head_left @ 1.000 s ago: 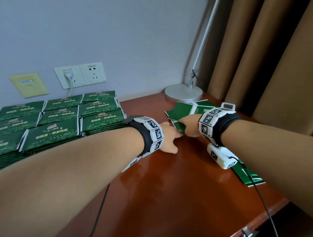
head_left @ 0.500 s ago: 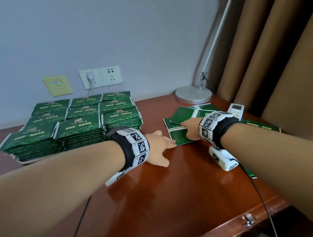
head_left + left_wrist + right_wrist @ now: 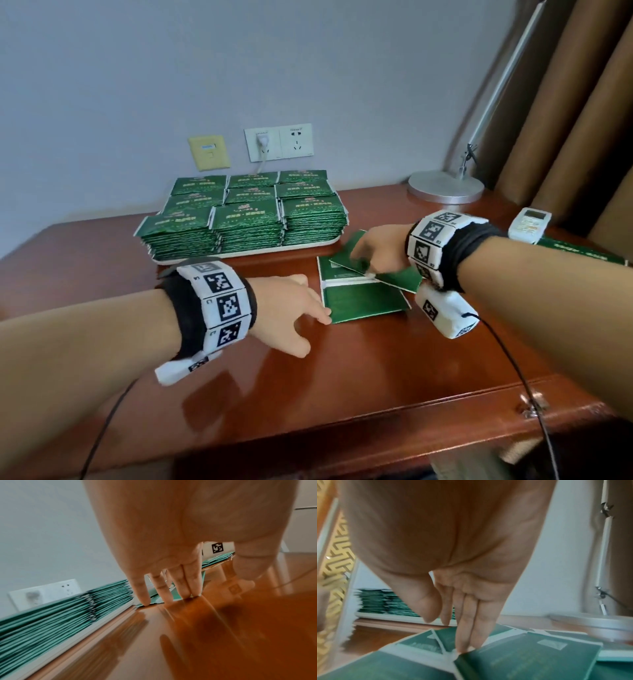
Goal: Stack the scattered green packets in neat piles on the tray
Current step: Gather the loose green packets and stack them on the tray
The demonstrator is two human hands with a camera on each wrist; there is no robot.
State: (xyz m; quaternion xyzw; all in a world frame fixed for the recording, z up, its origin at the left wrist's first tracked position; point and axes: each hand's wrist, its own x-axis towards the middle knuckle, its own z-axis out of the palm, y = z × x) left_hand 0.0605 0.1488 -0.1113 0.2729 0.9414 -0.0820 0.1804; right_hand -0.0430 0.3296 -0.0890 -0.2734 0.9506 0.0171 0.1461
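Note:
Neat stacks of green packets [image 3: 246,219] fill a white tray [image 3: 239,255] by the back wall. Several loose green packets [image 3: 363,301] lie overlapped on the table right of the tray, with their plain backs up. My left hand [image 3: 318,313] lies flat with straight fingers [image 3: 181,592], the tips touching the left edge of the loose packets [image 3: 153,598]. My right hand [image 3: 363,260] is over the heap, and its straight fingertips [image 3: 465,646] press on the overlapped packets [image 3: 530,662]. One more packet [image 3: 582,251] lies far right, partly hidden behind my right forearm.
A round lamp base [image 3: 445,188] stands at the back right, with a white remote [image 3: 529,224] beside it. Wall sockets [image 3: 279,142] hold a plugged cable above the tray. Brown curtains hang at the right. The table's front edge [image 3: 411,404] is near.
Both hands have slid the loose packets left, closer to the tray, and bunched them. The view has swung left and now takes in the whole tray.

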